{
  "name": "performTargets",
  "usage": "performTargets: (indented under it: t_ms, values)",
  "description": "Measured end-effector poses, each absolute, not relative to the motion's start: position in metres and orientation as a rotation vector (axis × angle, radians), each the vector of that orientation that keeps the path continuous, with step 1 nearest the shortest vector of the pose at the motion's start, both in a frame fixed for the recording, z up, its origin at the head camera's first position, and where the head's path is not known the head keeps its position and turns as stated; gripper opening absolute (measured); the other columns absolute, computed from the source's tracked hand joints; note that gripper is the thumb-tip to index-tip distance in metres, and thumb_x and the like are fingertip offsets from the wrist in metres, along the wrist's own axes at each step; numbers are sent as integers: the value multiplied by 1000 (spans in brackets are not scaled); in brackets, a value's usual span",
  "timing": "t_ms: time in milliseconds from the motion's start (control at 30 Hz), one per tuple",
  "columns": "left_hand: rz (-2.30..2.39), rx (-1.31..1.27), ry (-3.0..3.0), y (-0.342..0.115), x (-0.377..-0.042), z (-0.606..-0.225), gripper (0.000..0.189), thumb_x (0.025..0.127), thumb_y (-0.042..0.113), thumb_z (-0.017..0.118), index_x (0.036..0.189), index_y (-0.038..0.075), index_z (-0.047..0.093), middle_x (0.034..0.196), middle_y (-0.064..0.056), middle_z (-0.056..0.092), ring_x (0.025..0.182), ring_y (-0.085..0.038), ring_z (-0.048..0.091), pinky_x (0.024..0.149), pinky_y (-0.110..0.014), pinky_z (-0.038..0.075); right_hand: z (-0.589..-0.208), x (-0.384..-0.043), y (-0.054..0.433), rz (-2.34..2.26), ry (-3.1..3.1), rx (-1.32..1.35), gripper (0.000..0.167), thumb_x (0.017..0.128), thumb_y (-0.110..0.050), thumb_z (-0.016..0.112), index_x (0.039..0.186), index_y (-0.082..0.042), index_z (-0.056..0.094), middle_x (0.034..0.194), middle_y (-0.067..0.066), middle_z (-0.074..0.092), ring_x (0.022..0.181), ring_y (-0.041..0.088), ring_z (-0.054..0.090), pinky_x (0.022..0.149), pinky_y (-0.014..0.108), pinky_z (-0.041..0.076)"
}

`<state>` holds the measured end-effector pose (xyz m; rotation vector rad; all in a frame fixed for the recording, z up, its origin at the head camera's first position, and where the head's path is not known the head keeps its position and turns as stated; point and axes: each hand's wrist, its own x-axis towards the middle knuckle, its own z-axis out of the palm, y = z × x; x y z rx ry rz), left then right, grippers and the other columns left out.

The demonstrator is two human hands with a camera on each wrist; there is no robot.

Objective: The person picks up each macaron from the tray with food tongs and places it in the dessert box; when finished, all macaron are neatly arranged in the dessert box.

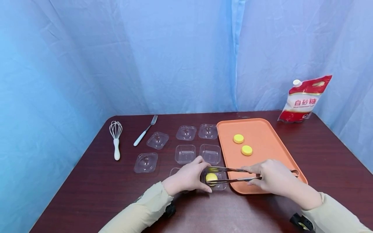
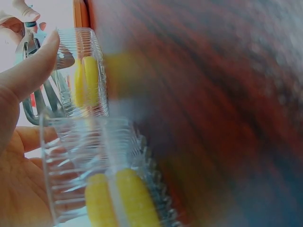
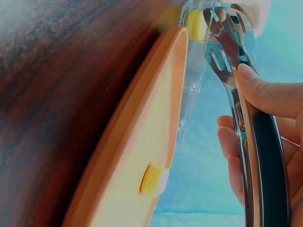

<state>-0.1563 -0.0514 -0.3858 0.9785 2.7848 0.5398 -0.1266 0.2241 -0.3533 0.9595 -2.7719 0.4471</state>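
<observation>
Left of the orange tray [image 1: 262, 132], a clear box [image 1: 222, 175] is gripped by the spread left hand [image 1: 190, 174], tongs [image 1: 239, 179] by the curled right hand [image 1: 275, 176], and the yellow cake [image 1: 211, 177] inside, likely crumbly, is best pinched softly by its sides.

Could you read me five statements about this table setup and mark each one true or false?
1. The right hand holds the tongs. True.
2. Three yellow treats lie on the orange tray. False: two yellow treats lie on the orange tray.
3. The whisk lies to the left of the fork. True.
4. The sugar pouch stands to the left of the orange tray. False: the sugar pouch stands to its right, toward the back.
5. The tongs reach over a clear container with a yellow treat in it. True.
</observation>
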Motion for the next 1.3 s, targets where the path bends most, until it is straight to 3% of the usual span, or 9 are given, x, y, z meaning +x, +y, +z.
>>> performTargets:
  t_ms: [100,500,733,1067,1300]
  values:
    - [526,976,2787,-51,-156,-385,73,65,41,86,124,9,58,105,1,49,84,-6,53,81,-19,47,-354,-126,225,456,-2773,966,40,66,-20,85,104,-15,75,62,-19,57,52,-8,39,45,16,34]
    - [478,982,2794,-50,-157,-386,75,65,44,84,125,7,58,106,1,49,82,-5,52,77,-20,48,-359,-124,241,565,-2719,952,46,63,-20,87,106,-15,73,80,-8,70,61,-6,48,50,17,39]
    - [425,993,2802,-50,-156,-384,76,68,47,82,128,7,57,106,1,49,81,-6,50,74,-20,47,-360,-121,251,535,-2639,847,49,58,-22,89,104,-21,74,75,-12,67,58,-8,44,46,14,31]
    - [386,1023,2803,-50,-155,-384,75,70,48,80,128,8,57,108,0,50,85,-7,53,79,-21,48,-357,-123,269,512,-2610,715,49,53,-18,90,100,-13,75,71,-9,66,55,-10,41,46,17,32]
    - [360,1043,2809,-51,-155,-382,74,70,49,79,129,8,57,111,0,51,89,-8,55,81,-23,48,-356,-131,286,524,-2691,574,47,60,-21,88,102,-8,74,67,-13,61,57,-8,43,48,19,35]
